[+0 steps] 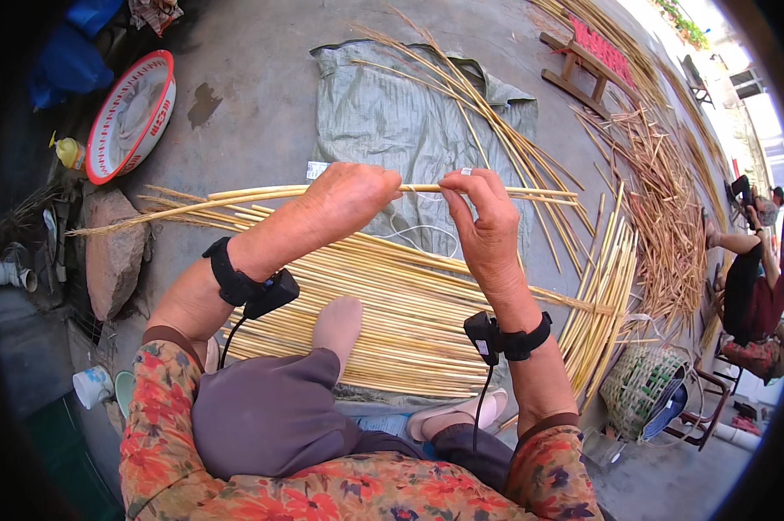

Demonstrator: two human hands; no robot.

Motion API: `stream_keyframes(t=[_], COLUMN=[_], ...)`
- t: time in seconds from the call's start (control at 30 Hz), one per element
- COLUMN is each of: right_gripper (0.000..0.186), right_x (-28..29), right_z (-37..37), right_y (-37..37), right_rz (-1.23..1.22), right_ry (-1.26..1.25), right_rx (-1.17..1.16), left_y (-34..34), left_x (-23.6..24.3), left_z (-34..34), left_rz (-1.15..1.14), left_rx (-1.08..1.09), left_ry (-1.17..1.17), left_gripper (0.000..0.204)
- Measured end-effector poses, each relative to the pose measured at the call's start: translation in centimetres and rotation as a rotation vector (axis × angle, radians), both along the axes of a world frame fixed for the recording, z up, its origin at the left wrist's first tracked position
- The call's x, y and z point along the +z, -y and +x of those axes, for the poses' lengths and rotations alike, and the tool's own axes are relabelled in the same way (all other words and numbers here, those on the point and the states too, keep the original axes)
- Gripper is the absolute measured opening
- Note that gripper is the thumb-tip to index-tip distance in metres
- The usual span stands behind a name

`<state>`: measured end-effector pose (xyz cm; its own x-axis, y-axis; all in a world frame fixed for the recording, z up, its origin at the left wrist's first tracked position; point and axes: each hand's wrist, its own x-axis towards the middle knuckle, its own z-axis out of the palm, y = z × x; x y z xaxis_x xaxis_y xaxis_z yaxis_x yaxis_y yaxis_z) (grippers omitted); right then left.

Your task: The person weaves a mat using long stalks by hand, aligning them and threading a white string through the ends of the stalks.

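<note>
My left hand (357,195) is closed around a few long tan reed stalks (262,193), which lie crosswise in front of me. My right hand (486,217) pinches the same stalks between thumb and forefinger, a short way to the right. Below the gap between the hands, a thin white string (448,239) loops down; whether the fingers grip it too is hidden. Under my arms spreads a mat of reeds (383,304) laid side by side, with my foot (338,326) resting on it.
Loose stalks (487,104) lie on a grey-green tarp (375,113) ahead. More reeds and trimmings (661,208) cover the right side, near a low stool (583,65) and a woven basket (639,386). At left stand a red-rimmed basin (162,113) and a stone (112,252). Another person (748,295) sits far right.
</note>
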<state>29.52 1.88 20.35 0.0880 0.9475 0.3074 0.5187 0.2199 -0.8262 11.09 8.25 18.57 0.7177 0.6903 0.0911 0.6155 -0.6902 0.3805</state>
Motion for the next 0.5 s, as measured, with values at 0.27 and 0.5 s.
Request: stream_keyframes(t=[0.27,0.5], right_gripper=[0.029,0.016], right_x=[-5.0,-4.0], right_z=[-0.1,1.6], right_y=[-0.5,-0.4], right_rz=[0.094,-0.582], right_ry=[0.267,-0.266], right_rx=[0.070,0.237], left_y=[-0.5,-0.8], left_x=[0.1,-0.8], left_z=[0.1,0.4], left_rz=[0.063,0.058], left_rx=[0.018,-0.039], left_ry=[0.072,0.066], left_gripper=[0.019,0.017])
